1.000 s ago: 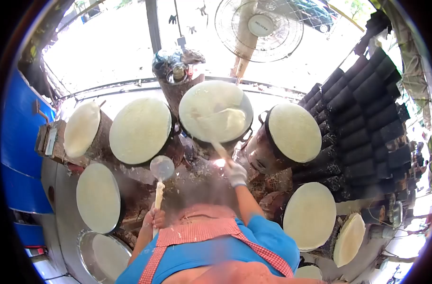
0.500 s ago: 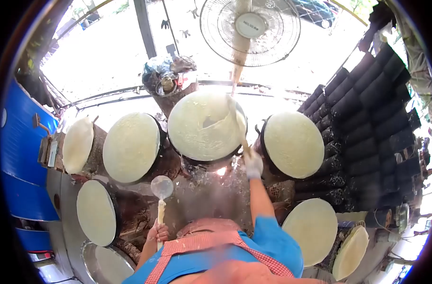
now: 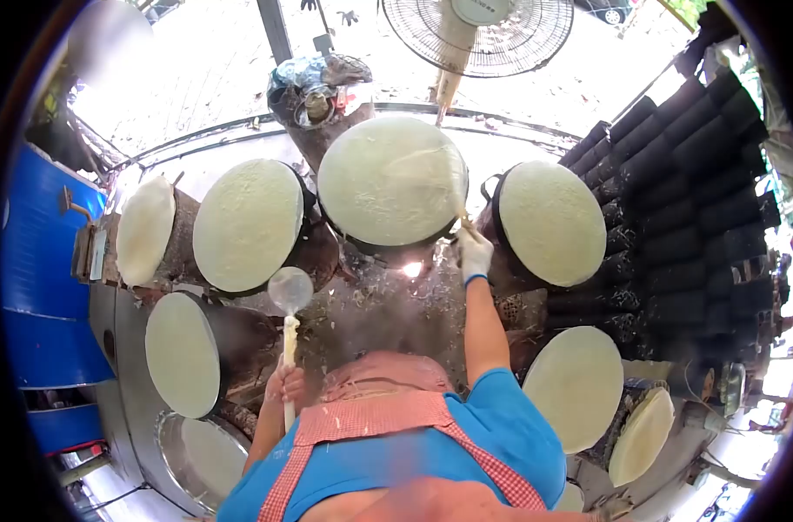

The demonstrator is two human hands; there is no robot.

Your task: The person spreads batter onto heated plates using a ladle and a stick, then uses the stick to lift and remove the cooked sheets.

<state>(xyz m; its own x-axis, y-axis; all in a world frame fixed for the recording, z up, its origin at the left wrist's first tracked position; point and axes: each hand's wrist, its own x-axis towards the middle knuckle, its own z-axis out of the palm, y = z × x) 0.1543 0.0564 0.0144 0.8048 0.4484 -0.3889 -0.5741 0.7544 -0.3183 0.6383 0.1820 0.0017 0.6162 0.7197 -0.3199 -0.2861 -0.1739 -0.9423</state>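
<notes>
My left hand (image 3: 285,384), bare, is closed around the pale handle of a ladle (image 3: 290,291), whose round bowl points away from me. A white glove covers my right hand (image 3: 476,252), which grips the short handle of a spreader (image 3: 463,209). The spreader's blade is blurred and lies over the right side of the large round pan (image 3: 370,187) at the centre. Pale, wet batter covers that pan, with a smeared streak near the blade. Firelight (image 3: 412,270) glows just below the pan's front edge.
Several more round pans with pale batter stand around me, such as the left one (image 3: 247,224) and right one (image 3: 553,224). A fan (image 3: 479,35) stands beyond. Black stacked cylinders (image 3: 683,200) line the right, a blue barrel (image 3: 53,278) the left. A metal basin (image 3: 175,457) sits lower left.
The whole view has shifted, so the pans sit higher in it. The spreader has swept over the central pan, and the dark bare patch there is now covered with batter. Both hands keep their grips.
</notes>
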